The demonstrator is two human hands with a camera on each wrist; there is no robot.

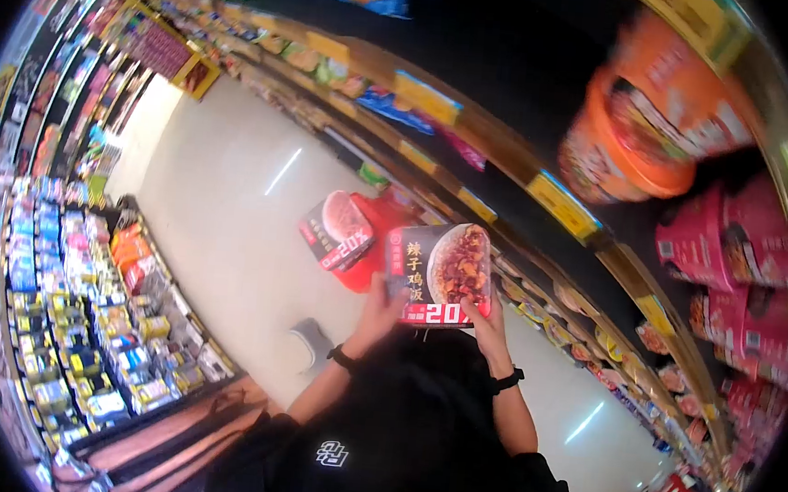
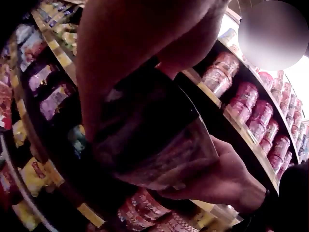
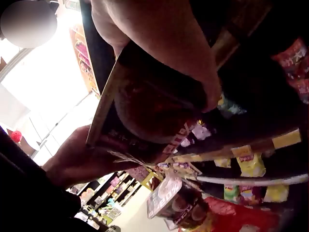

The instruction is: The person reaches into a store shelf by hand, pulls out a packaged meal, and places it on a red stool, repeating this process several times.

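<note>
I hold a dark boxed ready meal (image 1: pixel 436 273) with a dish pictured on its front, up before my chest with both hands. My left hand (image 1: pixel 380 306) grips its lower left edge, and my right hand (image 1: pixel 488 322) grips its lower right corner. In the left wrist view the left hand (image 2: pixel 145 43) curls over the box (image 2: pixel 149 135), with the right hand (image 2: pixel 223 178) under it. From the right wrist, the right hand (image 3: pixel 164 43) wraps the box (image 3: pixel 145 111) and the left hand (image 3: pixel 79 159) holds the far side. A second, similar box (image 1: pixel 336 230) lies in a red basket (image 1: pixel 373 254) on the floor.
I stand in a shop aisle with a pale floor (image 1: pixel 230 215). Shelves on the right carry pink bowls (image 1: pixel 744 264), orange bowls (image 1: pixel 644 127) and yellow price tags (image 1: pixel 562 204). Shelves of small packets (image 1: pixel 83 314) line the left. A grey shoe (image 1: pixel 312 341) is below.
</note>
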